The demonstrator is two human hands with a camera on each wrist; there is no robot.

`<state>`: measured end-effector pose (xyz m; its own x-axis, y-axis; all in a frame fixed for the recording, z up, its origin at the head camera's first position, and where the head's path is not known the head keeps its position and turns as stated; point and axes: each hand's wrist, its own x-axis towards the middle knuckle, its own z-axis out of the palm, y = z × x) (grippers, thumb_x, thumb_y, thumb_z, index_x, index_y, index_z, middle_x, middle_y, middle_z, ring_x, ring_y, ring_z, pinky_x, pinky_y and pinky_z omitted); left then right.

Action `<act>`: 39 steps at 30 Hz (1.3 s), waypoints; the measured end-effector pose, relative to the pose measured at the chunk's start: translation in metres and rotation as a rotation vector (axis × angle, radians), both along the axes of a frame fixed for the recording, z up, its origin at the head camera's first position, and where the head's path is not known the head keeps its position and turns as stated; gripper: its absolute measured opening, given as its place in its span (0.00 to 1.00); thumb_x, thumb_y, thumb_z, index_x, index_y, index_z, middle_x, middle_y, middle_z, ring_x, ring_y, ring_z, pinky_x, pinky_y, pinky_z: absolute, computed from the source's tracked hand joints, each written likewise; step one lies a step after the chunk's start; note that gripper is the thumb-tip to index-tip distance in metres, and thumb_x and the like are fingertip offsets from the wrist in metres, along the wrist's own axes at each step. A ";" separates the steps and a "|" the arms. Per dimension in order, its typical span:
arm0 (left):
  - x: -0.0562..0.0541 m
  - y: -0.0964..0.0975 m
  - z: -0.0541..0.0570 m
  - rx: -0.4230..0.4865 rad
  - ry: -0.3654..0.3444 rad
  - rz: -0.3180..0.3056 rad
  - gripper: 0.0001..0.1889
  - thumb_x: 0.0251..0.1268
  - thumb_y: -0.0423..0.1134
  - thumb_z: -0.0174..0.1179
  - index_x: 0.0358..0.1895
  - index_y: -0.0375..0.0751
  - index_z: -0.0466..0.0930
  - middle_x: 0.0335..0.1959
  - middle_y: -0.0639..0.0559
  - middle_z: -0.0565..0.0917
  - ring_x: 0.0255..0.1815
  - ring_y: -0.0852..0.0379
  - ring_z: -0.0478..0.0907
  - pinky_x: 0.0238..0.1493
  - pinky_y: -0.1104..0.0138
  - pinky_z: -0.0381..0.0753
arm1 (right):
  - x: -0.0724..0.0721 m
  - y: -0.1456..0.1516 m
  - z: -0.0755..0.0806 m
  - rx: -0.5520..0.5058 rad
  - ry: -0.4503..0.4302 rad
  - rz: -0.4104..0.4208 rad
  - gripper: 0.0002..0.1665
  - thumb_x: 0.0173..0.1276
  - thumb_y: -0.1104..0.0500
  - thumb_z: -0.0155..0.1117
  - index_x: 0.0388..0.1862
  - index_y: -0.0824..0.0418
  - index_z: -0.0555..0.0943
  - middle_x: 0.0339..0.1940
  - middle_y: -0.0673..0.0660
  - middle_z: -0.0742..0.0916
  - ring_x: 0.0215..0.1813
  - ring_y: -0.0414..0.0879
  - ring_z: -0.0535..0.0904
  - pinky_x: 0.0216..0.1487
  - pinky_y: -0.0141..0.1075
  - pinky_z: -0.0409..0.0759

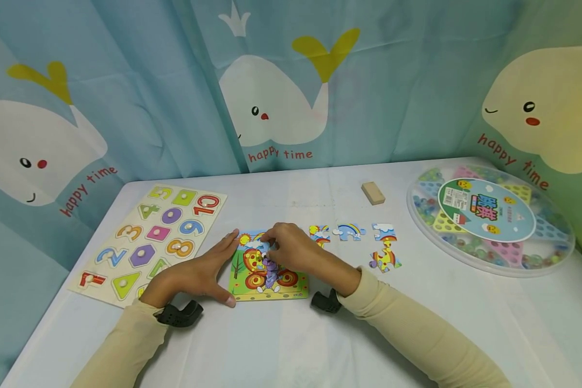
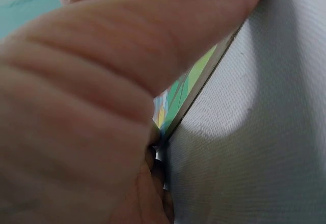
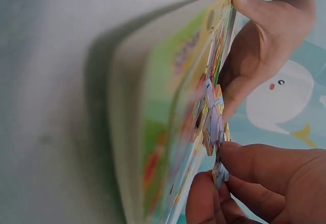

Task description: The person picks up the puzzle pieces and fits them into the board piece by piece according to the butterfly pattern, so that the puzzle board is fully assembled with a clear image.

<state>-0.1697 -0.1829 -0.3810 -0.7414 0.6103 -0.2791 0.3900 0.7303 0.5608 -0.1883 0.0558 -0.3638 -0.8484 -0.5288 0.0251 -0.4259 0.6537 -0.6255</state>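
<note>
My right hand [image 1: 293,249] pinches a jigsaw piece [image 3: 215,114], printed in purple and blue, between thumb and fingers. The piece stands tilted close over the face of a picture puzzle board [image 1: 274,296], which shows a butterfly, a sun and a tree. Along the board's left side my left hand [image 1: 199,274] lies spread, thumb at the near corner and fingers by the far corner. In the left wrist view its thumb [image 2: 153,35] crosses in front of the board's edge. Part of the board's upper right is hidden beneath my right hand.
Several loose jigsaw pieces [image 1: 385,231] lie to the board's right. A number and shape board [image 1: 104,258] is at the left. Farther back sits a small wooden block [image 1: 373,193]. At the right is a round clear case [image 1: 487,210] with marbles, before a whale-print curtain [image 1: 393,81].
</note>
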 end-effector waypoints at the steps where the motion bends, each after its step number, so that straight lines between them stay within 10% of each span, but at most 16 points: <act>1: 0.000 0.000 0.000 0.000 0.000 0.000 0.70 0.39 0.58 0.77 0.78 0.37 0.36 0.79 0.46 0.31 0.78 0.48 0.31 0.73 0.50 0.44 | 0.000 0.000 0.000 0.008 -0.002 0.000 0.17 0.62 0.66 0.69 0.50 0.67 0.84 0.40 0.55 0.83 0.38 0.43 0.76 0.39 0.34 0.77; 39: 0.000 -0.001 -0.002 -0.014 0.004 0.009 0.69 0.39 0.59 0.77 0.79 0.39 0.36 0.79 0.48 0.32 0.78 0.49 0.31 0.73 0.50 0.44 | -0.001 -0.005 0.001 0.182 -0.043 0.043 0.21 0.64 0.62 0.69 0.56 0.64 0.82 0.51 0.61 0.80 0.52 0.50 0.76 0.55 0.40 0.77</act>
<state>-0.1698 -0.1835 -0.3827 -0.7480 0.5996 -0.2847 0.3858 0.7417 0.5486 -0.1897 0.0505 -0.3625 -0.8229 -0.5574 -0.1104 -0.4315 0.7394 -0.5167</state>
